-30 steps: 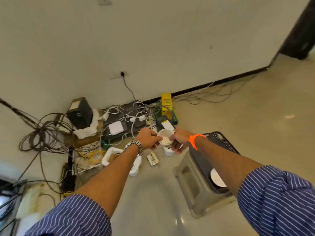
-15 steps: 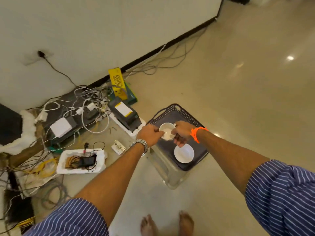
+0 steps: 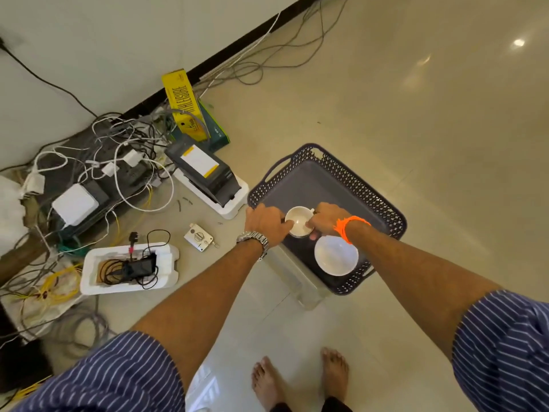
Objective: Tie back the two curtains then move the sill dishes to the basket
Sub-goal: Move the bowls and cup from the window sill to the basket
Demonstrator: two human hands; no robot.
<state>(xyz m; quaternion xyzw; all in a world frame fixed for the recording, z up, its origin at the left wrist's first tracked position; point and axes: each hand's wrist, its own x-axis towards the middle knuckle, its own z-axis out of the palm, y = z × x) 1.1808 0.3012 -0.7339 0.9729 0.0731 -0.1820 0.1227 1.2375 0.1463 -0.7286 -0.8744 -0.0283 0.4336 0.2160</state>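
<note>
White cup [image 3: 299, 221]: upright, over the dark perforated basket [image 3: 371, 191]; contact with its floor cannot be determined. My left hand [image 3: 265, 223] pinches the cup's rim. My right hand [image 3: 325, 220] grips the handle side, fingers curled. A white bowl [image 3: 336, 259] lies in the basket just beside the cup.

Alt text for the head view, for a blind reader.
The left hand and right hand hold a white cup over a perforated basket containing a white bowl. The basket rests on a pale stool; tangled cables litter the floor nearby.
</note>
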